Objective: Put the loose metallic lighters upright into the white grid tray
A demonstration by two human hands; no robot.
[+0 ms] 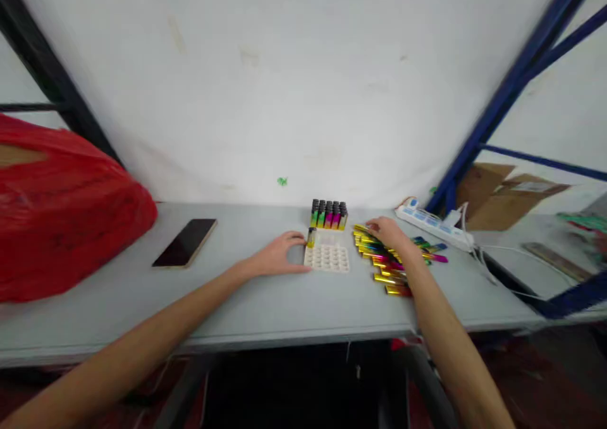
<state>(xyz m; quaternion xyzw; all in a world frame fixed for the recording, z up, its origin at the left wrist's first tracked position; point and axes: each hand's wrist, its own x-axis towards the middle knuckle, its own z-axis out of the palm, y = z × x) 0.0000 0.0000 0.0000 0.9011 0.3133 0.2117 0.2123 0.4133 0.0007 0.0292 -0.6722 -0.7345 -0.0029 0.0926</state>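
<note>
A white tray (326, 259) with rows of round holes lies on the table. At its back left corner stands one gold tube with a dark top (311, 237). My left hand (281, 255) is at the tray's left edge, thumb by the near corner and fingers close to that tube, spread apart. Behind the tray, a block of black-topped colourful tubes (329, 214) stands upright in rows. To the right lies a loose pile of shiny metallic tubes (391, 278), mostly gold. My right hand (386, 231) reaches over its far end, fingers curled down onto a gold tube, fingertips partly hidden.
A dark-screened phone (184, 243) lies on the left of the table (265, 305). Beyond it bulges a red plastic bag (71, 207). At the back right are a white power strip (434, 226) with cables, a blue metal frame (502, 93) and cardboard (507, 198).
</note>
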